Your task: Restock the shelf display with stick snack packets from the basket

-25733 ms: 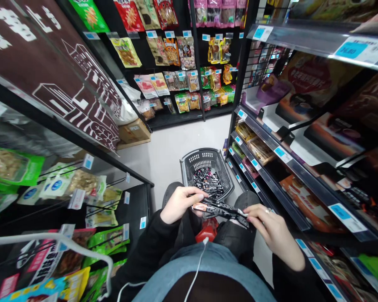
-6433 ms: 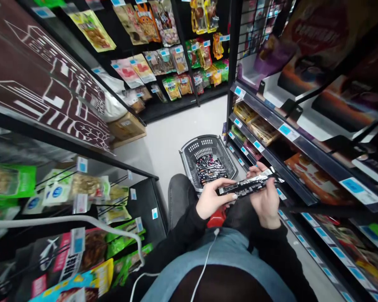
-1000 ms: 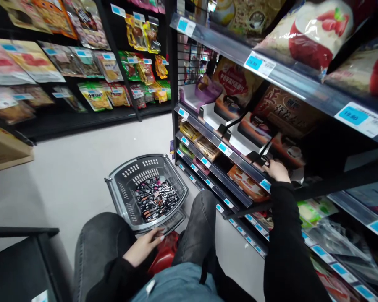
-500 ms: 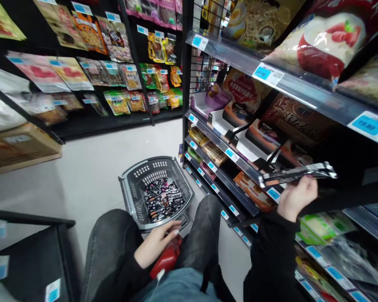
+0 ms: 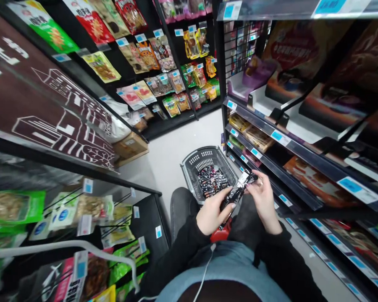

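Note:
A shiny black and silver stick packet (image 5: pixel 238 188) slants between my hands, above my lap. My left hand (image 5: pixel 212 212) is closed around its lower end, thumb on top. The fingers of my right hand (image 5: pixel 263 197) pinch the upper end. Just beyond my knees, a grey plastic shopping basket (image 5: pixel 189 178) rests on the floor, with many similar dark stick packets (image 5: pixel 211 178) lying in it. Part of its near side is hidden behind my hands and legs. A red object (image 5: pixel 220 234), mostly covered, lies between my thighs under my left hand.
On the right stands shelving (image 5: pixel 305 155) with price tags and open cartons (image 5: pixel 315 113). Hanging snack bags (image 5: pixel 151 54) line the rack at the back. Close on my left are a low black shelf (image 5: pixel 148 218) and a pale curved bar (image 5: pixel 91 245). A cardboard box (image 5: pixel 130 147) sits farther back.
My right hand has brought the stick packet from the right shelf to in front of me. My left hand has risen and taken hold of it too. The view has turned right.

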### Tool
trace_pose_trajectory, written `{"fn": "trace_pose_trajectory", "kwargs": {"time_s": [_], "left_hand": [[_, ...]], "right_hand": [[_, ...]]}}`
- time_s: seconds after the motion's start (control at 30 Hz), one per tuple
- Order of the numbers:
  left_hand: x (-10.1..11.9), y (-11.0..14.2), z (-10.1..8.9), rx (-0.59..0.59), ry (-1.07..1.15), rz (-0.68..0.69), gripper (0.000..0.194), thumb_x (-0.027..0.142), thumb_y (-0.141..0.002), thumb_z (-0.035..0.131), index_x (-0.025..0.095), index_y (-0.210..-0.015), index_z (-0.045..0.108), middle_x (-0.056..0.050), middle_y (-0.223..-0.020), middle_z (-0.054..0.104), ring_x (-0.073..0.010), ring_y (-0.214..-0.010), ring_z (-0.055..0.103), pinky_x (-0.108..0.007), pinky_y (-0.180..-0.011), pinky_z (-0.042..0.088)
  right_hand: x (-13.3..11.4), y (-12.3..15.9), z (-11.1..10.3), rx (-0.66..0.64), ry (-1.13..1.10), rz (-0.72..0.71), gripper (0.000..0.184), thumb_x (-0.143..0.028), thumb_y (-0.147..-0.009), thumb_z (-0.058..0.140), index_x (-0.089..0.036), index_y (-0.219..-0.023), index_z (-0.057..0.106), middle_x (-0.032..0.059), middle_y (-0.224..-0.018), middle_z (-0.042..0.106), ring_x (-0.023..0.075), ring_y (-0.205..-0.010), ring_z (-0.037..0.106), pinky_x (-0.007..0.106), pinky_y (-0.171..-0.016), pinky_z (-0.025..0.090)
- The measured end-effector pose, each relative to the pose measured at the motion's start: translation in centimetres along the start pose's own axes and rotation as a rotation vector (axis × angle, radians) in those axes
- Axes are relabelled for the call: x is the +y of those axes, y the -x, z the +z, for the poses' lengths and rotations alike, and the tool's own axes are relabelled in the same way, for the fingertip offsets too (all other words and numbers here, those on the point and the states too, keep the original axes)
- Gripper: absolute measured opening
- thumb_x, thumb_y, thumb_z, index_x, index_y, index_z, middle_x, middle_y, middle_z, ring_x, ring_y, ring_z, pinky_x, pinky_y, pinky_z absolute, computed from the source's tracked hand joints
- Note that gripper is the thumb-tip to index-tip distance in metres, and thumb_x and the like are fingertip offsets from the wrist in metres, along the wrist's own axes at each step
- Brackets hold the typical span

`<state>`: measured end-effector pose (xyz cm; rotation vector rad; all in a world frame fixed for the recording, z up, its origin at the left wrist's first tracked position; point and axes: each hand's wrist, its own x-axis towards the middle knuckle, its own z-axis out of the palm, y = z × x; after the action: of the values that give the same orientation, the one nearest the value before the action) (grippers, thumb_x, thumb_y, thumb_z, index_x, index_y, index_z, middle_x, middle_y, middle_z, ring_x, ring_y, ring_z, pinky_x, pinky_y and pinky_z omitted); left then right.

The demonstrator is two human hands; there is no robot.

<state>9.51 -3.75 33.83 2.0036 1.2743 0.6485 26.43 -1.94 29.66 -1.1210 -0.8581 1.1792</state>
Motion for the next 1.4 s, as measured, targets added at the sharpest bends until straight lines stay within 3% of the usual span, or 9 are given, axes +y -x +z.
{"fn": "trace_pose_trajectory", "kwargs": {"time_s": [0.2,0.4,0.63,0.77,0.9,1.03,1.13,1.27,1.4], "left_hand": [[-0.2,0.9,0.9,-0.058,-0.238,0.090,0.047,0.030,-0.085,0.046,0.017,-0.130,0.041,-0.011,-0.118,0.060,-0.0209,-0.103,0.060,-0.035,-0.089,0.049],[-0.6,0.1,1.6,0.139,-0.367,0.196,0.040,0.029,-0.087,0.044,0.021,-0.126,0.047,-0.012,-0.133,0.046,-0.0205,-0.104,0.059,-0.034,-0.088,0.050],[-1.1,0.7,1.8,0.187,-0.453,0.174,0.030,0.022,-0.088,0.039,0.017,-0.110,0.060,-0.012,-0.102,0.066,-0.0197,-0.092,0.063,-0.029,-0.079,0.052],[-0.7,0.1,1.6,0.172,-0.648,0.181,0.023,0.021,-0.087,0.041,0.016,-0.097,0.061,-0.010,-0.085,0.063,-0.0177,-0.076,0.059,-0.026,-0.063,0.050],[-0.2,-0.6,0.7,0.147,-0.715,0.190,0.021,0.025,-0.087,0.041,0.018,-0.081,0.060,-0.009,-0.080,0.053,-0.0197,-0.078,0.050,-0.027,-0.058,0.044],[-0.1,-0.6,-0.2,0.131,-0.536,0.157,0.022,0.024,-0.087,0.040,0.017,-0.076,0.058,-0.007,-0.083,0.048,-0.0190,-0.080,0.044,-0.028,-0.063,0.041],[-0.7,-0.6,-0.2,0.098,-0.186,0.147,0.024,0.025,-0.086,0.042,0.016,-0.068,0.055,-0.004,-0.077,0.046,-0.0161,-0.077,0.044,-0.030,-0.070,0.041],[-2.0,-0.6,0.8,0.224,0.213,-0.029,0.036,0.031,-0.076,0.059,0.015,-0.049,0.041,0.001,-0.065,0.039,-0.0110,-0.063,0.043,-0.025,-0.061,0.040],[-2.2,-0.3,1.5,0.308,0.337,-0.107,0.018,0.030,-0.072,0.063,0.015,-0.069,0.053,-0.002,-0.082,0.050,-0.0121,-0.070,0.050,-0.023,-0.060,0.042]], "right_hand": [[-0.1,0.0,-0.5,0.080,0.129,-0.047,0.032,-0.033,-0.074,0.060,-0.019,-0.103,0.057,0.0073,-0.097,0.063,0.0175,-0.082,0.062,0.030,-0.069,0.053],[0.0,2.1,1.5,0.037,0.106,0.008,0.028,-0.035,-0.074,0.062,-0.018,-0.095,0.059,0.0074,-0.093,0.066,0.0191,-0.083,0.065,0.033,-0.074,0.054],[0.8,2.6,1.5,-0.012,0.023,0.108,0.028,-0.039,-0.074,0.062,-0.017,-0.091,0.062,0.0042,-0.082,0.067,0.0182,-0.072,0.065,0.032,-0.064,0.057],[0.4,2.9,2.0,-0.030,0.108,0.091,0.025,-0.039,-0.075,0.060,-0.017,-0.088,0.063,0.0043,-0.082,0.068,0.0181,-0.073,0.064,0.031,-0.067,0.056],[-0.2,3.1,2.3,-0.084,0.252,0.032,0.024,-0.037,-0.078,0.057,-0.017,-0.090,0.064,0.0048,-0.083,0.068,0.0180,-0.074,0.064,0.031,-0.070,0.053],[-0.7,2.8,2.1,-0.148,0.310,-0.005,0.022,-0.036,-0.079,0.055,-0.018,-0.088,0.065,0.0034,-0.080,0.067,0.0164,-0.070,0.062,0.028,-0.066,0.050],[-1.0,2.6,1.8,-0.213,0.295,-0.015,0.021,-0.036,-0.080,0.055,-0.018,-0.084,0.065,0.0024,-0.077,0.067,0.0159,-0.070,0.061,0.026,-0.065,0.049],[-0.9,2.6,1.6,-0.223,0.316,-0.028,0.020,-0.035,-0.080,0.054,-0.018,-0.083,0.064,0.0025,-0.076,0.066,0.0160,-0.072,0.061,0.026,-0.066,0.049],[-0.5,2.7,1.9,-0.260,0.300,-0.022,0.019,-0.033,-0.078,0.057,-0.018,-0.087,0.062,0.0040,-0.082,0.066,0.0166,-0.074,0.062,0.026,-0.067,0.050]]}}
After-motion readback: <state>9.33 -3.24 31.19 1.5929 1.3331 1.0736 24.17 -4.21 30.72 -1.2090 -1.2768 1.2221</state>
